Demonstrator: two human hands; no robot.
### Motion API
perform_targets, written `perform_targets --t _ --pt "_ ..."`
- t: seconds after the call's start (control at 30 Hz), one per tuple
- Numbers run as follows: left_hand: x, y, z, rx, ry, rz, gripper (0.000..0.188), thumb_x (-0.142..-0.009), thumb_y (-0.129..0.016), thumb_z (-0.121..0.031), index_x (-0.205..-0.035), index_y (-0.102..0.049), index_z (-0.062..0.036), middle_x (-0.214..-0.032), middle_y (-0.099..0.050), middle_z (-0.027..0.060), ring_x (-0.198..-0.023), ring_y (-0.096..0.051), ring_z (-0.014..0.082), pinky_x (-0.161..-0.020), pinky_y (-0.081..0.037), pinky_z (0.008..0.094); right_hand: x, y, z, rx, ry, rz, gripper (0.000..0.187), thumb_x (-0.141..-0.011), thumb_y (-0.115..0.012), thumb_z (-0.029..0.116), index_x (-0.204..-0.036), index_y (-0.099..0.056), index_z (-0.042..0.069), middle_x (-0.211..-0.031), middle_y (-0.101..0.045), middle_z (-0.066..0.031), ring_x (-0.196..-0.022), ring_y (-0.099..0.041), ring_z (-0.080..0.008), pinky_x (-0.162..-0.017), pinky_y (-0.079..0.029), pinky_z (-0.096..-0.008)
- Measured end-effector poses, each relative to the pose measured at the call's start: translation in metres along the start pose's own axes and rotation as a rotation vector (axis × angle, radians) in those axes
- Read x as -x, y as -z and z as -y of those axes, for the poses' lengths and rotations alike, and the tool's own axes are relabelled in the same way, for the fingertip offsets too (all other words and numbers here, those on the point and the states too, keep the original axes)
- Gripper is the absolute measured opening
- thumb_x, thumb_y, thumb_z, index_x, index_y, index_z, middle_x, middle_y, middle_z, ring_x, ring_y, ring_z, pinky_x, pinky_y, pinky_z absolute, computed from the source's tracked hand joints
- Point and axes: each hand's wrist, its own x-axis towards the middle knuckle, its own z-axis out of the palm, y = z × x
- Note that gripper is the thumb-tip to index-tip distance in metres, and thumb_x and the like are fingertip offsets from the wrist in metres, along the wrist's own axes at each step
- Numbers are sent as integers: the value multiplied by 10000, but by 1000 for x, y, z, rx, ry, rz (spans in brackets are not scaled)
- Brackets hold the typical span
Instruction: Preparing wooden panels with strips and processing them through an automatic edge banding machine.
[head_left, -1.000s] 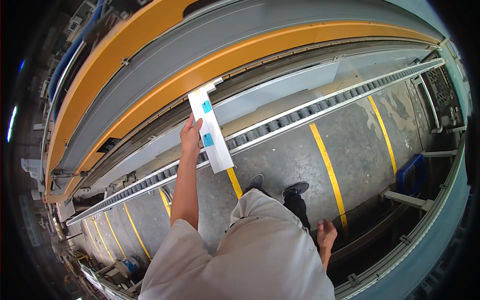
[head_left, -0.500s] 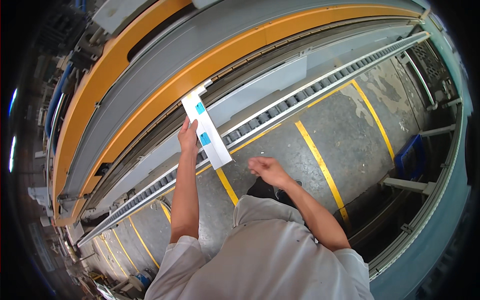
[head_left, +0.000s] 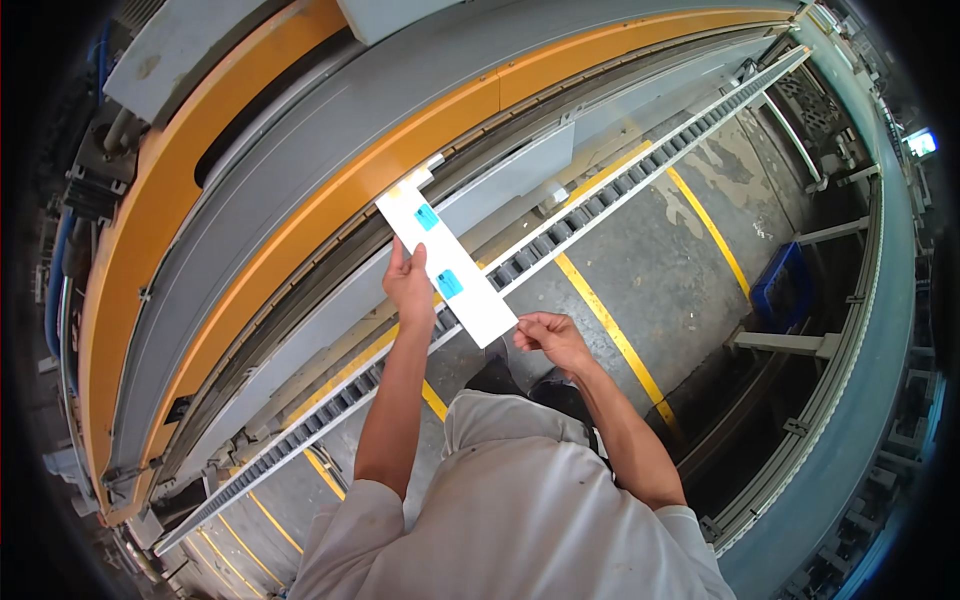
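Note:
A long white panel point(head_left: 478, 292) with two blue stickers lies slantwise in front of me, narrowing to a stepped tab at its far end. My left hand point(head_left: 410, 285) grips its left edge, thumb on top and the fingers partly hidden beneath. At the near right corner of the panel is my right hand point(head_left: 555, 340), its thumb and forefinger pinched together. Those fingertips meet or nearly meet the corner; whatever they pinch is too small to make out.
Below the panel runs a narrow roller track point(head_left: 560, 228). Beyond it stands a grey conveyor belt point(head_left: 300, 130) with orange side rails point(head_left: 440, 115). Yellow lines point(head_left: 615, 325) mark the concrete floor. To the right are a blue crate point(head_left: 783, 288) and a curved greenish conveyor point(head_left: 835, 400).
My right hand has come up to the panel's near corner. The panel and my left hand have shifted slightly right in the view, which has also turned a little.

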Motion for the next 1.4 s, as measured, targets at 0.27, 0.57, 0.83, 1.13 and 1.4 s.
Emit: perform_targets --t 0.27,0.57,0.83,1.13,1.4 --pt "-2 -76 3 -31 15 64 573 -985 -576 -56 -1494 -327 28 -1195 -652 121 -1038 -605 145 -910 -460 271 -32 55 1 626 238 -376 247 -898 -575 208 -892 -712 2 -752 -701 -148 -721 -686 -263 -651 -521 -372" --pt "-28 -91 37 0 -76 86 478 -974 -557 -59 -1431 -439 10 -1240 -608 176 -1037 -628 262 -898 -520 391 36 217 -130 773 -5 -728 352 -832 -589 359 -935 -683 35 -935 -683 -219 -900 -647 -417 -790 -523 -494" --pt "-62 -136 51 -1 -29 110 506 -974 -555 -36 -1463 -424 -19 -1266 -600 134 -1048 -608 228 -936 -474 336 184 393 -255 30 -501 -1286 230 -862 -609 203 -865 -729 6 -758 -708 -85 -661 -682 -193 -654 -544 -318" --pt "-73 -216 50 -63 56 104 461 -1003 -521 -104 -1456 -438 -79 -1246 -612 91 -1061 -613 223 -914 -489 372 179 484 -231 150 -502 -1302 333 -871 -566 311 -946 -750 44 -957 -728 -164 -919 -704 -312 -848 -537 -390" --pt "-81 -265 65 -43 60 96 483 -1003 -523 -115 -1474 -421 -94 -1271 -599 73 -1083 -594 211 -913 -485 371 70 495 -73 604 -220 -936 345 -817 -633 384 -1003 -737 113 -1003 -722 -139 -946 -681 -331 -851 -538 -402"
